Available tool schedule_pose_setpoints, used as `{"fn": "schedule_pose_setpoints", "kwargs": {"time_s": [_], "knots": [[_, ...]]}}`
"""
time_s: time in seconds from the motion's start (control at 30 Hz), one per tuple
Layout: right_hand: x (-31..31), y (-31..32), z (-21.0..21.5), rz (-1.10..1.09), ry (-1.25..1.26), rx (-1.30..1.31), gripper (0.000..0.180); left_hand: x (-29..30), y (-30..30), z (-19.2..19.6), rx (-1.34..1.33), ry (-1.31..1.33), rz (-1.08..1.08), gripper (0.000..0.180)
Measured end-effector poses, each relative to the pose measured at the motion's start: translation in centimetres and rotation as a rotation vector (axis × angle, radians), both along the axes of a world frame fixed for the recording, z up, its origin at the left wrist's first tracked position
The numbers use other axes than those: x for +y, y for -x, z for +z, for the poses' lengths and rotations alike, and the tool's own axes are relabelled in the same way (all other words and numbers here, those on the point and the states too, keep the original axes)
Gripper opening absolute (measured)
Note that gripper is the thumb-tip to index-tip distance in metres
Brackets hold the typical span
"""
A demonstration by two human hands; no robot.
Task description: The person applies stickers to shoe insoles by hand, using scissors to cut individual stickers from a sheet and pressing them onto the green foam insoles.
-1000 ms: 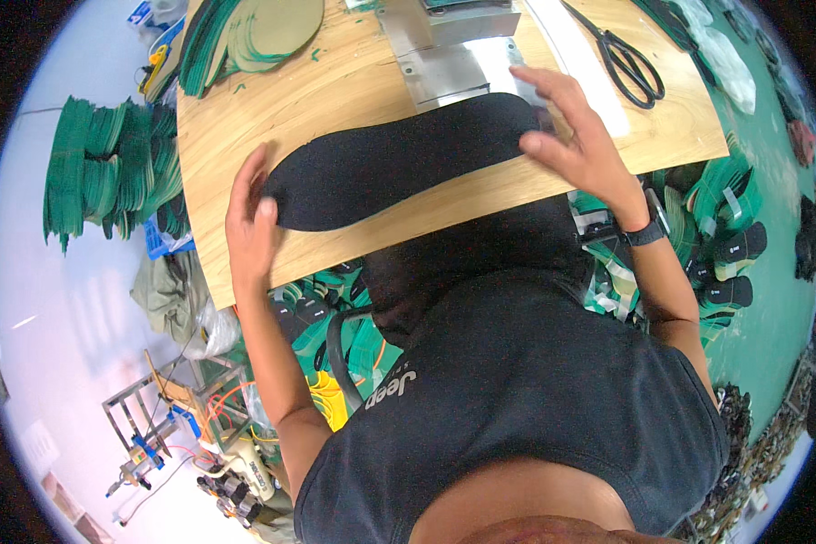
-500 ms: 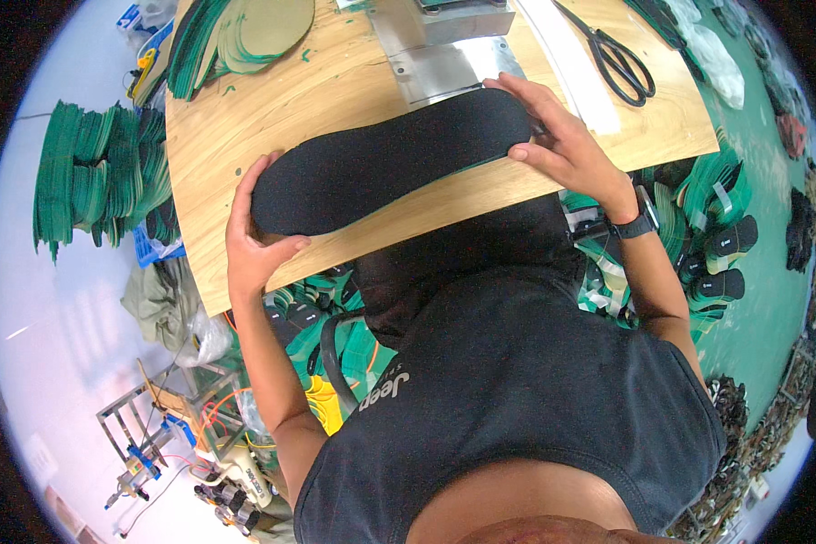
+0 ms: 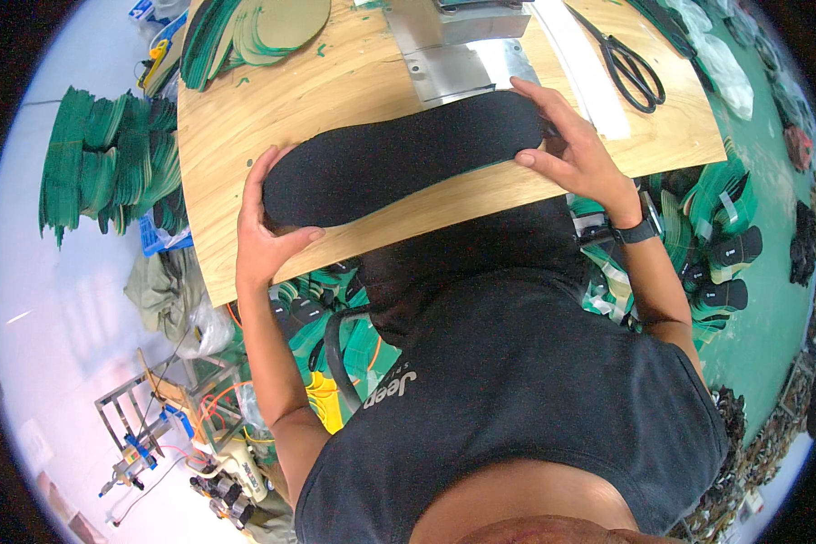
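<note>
A black insole (image 3: 399, 161) with a thin green lower edge spans the space between my hands, above the near part of the wooden table. My left hand (image 3: 270, 227) is closed around its wider left end, thumb along the near edge and fingers at the far side. At the narrower right end, my right hand (image 3: 571, 150) grips it with the thumb in front and the fingers behind. Just beyond the insole sits a metal plate (image 3: 462, 68) belonging to a metal device. The insole's underside is hidden.
Black-handled scissors (image 3: 633, 72) lie at the table's right, beside a white strip (image 3: 576, 68). A fanned pile of green-edged tan insoles (image 3: 276, 32) occupies the far left of the wooden table (image 3: 335, 95). Stacked green pieces (image 3: 100, 163) stand beyond its left edge; bundled insoles (image 3: 730, 245) lie at right.
Everything in the view has shifted slightly right, as the head moved a little. Both hands keep the same hold on the insole, which stays nearly in place.
</note>
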State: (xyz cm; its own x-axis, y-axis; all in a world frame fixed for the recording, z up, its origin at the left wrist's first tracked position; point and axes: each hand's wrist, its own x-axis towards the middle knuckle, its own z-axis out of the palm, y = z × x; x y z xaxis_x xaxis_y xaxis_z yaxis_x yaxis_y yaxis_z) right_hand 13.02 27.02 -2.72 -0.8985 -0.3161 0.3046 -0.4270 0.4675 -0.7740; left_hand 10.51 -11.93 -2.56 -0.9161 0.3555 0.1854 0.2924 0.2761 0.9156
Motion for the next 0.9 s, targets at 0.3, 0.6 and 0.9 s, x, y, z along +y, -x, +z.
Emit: {"fn": "schedule_pose_setpoints", "kwargs": {"time_s": [0.3,0.6,0.9], "knots": [[0.2,-0.02,0.59,-0.009,-0.068,-0.085,0.067,-0.54,0.19,-0.51,-0.061,-0.031,-0.014,0.099],[-0.02,-0.62,0.09,-0.055,-0.072,0.083,0.077,-0.56,-0.48,0.16,-0.026,0.07,0.046,0.117],[0.64,0.15,0.53,-0.028,-0.222,0.134,0.072,-0.35,-0.05,0.42,0.159,0.426,0.116,0.118]]}}
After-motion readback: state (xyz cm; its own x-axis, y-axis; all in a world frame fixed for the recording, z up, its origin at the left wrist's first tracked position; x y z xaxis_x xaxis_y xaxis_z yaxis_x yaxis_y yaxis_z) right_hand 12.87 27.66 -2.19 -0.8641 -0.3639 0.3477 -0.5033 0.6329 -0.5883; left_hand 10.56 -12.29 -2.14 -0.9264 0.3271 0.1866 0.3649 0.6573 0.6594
